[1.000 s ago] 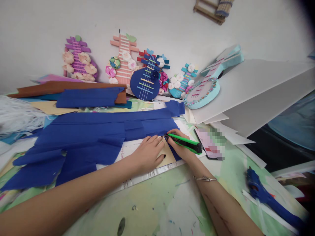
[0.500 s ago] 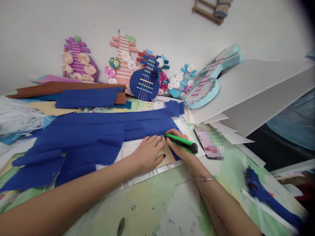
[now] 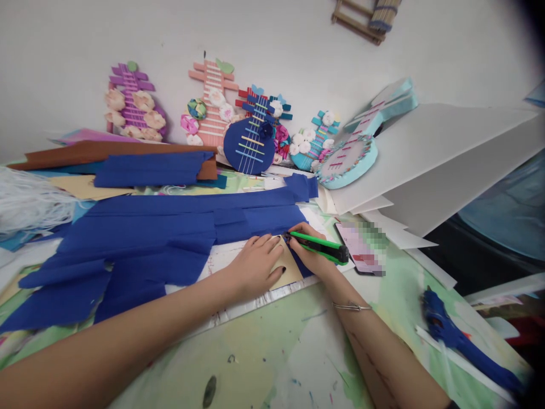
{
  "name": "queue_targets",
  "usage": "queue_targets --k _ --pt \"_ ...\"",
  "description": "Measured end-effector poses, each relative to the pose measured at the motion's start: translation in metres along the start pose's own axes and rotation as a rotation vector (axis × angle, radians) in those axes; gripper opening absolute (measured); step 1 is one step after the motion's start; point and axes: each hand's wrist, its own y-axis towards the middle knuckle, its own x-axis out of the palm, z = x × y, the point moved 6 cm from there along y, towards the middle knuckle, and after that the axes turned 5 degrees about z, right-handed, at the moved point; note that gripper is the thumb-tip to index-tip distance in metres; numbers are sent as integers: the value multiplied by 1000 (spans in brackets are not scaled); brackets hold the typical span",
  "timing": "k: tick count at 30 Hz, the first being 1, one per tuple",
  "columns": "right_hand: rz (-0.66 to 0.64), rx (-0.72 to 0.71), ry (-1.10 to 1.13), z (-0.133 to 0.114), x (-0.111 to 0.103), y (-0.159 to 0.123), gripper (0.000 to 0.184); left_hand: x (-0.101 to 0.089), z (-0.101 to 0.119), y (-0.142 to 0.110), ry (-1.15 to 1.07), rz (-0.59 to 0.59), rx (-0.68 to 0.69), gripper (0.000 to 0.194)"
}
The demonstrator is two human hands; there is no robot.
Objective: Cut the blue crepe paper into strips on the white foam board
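We pinched the green cutter (image 3: 322,248) between the fingers of our right hand (image 3: 312,262), beside the tan card (image 3: 291,265); our left hand (image 3: 250,269), fingers close together, partly covered it. Blue paper (image 3: 140,238) lay beyond our fingertips, a phone (image 3: 361,257) and glue gun (image 3: 453,334) to their right.

My left arm (image 3: 140,335) slants across the worktop (image 3: 221,363) from its near left side, the forearm running straight into the wrist (image 3: 232,281). My left hand (image 3: 255,264) lies palm down, fingers (image 3: 264,242) fairly close together and pointing away from the near edge, the dark-nailed thumb (image 3: 273,279) angled out to the right. My right arm (image 3: 378,346) comes in from the near right, leaning inward. My right hand (image 3: 313,253) is curled in a pinching grip, its fingertips just beside the left ones.
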Motion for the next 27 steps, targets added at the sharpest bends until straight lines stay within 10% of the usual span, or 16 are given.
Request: queue_targets --k 27 --pt "-30 19 56 1 -1 -1 11 2 0 0 -1 -5 4 45"
